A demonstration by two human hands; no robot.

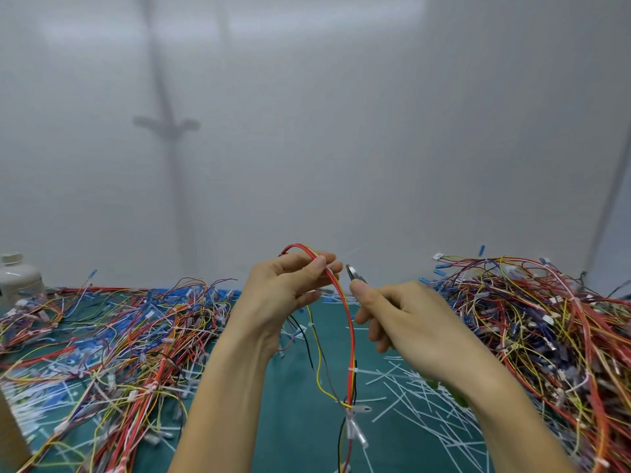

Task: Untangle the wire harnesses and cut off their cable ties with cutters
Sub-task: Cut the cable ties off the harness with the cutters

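Note:
My left hand (286,288) pinches the top loop of a wire harness (348,336) of red, yellow and black wires, which hangs down in front of me above the green mat (300,421). A white cable tie (353,370) wraps the harness lower down, and white connectors (355,428) hang at its bottom. My right hand (399,319) grips the cutters (355,275), whose metal jaws point up and left, just right of the harness near my left fingers. Most of the cutters' handles are hidden inside my fist.
A spread pile of harnesses (112,339) covers the mat on the left. A taller tangled pile (546,329) rises on the right. Several cut white tie pieces (420,401) litter the mat under my right forearm. A white bottle (17,278) stands far left.

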